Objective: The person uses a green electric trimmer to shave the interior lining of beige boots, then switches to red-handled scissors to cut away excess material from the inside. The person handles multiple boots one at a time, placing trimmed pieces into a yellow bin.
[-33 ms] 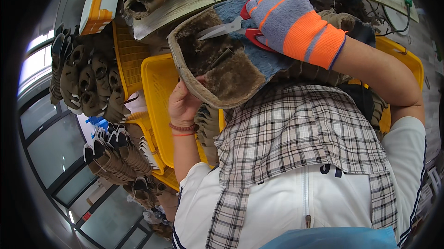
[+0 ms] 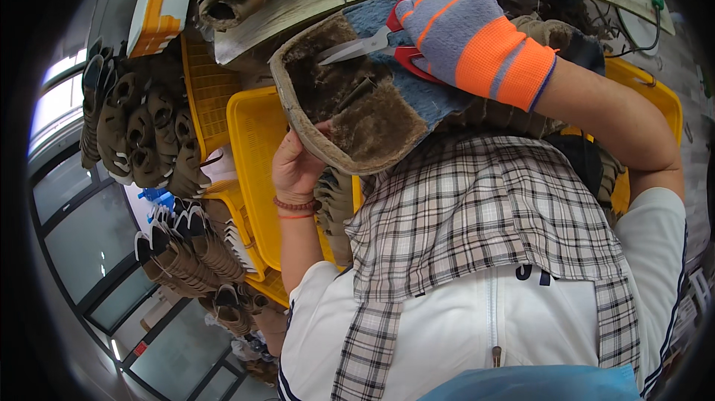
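Note:
My left hand [image 2: 296,166], bare with red bracelets at the wrist, grips the rim of a brown shoe upper with a fuzzy lining [image 2: 350,107] and holds it open. My right hand [image 2: 465,32] wears a blue and orange knit glove and holds red-handled scissors [image 2: 361,46]. The steel blades point left over the fuzzy inside of the upper. A blue fleece part [image 2: 417,99] of the same piece lies under my right hand. A plaid apron [image 2: 477,215] over a white top fills the lower middle of the view.
Yellow plastic crates [image 2: 253,148] stand behind the upper, and another yellow crate [image 2: 655,103] is on the right. Rows of several brown shoes [image 2: 149,140] are stacked on the left, with more [image 2: 186,252] below them. Glass panels [image 2: 82,237] run along the far left.

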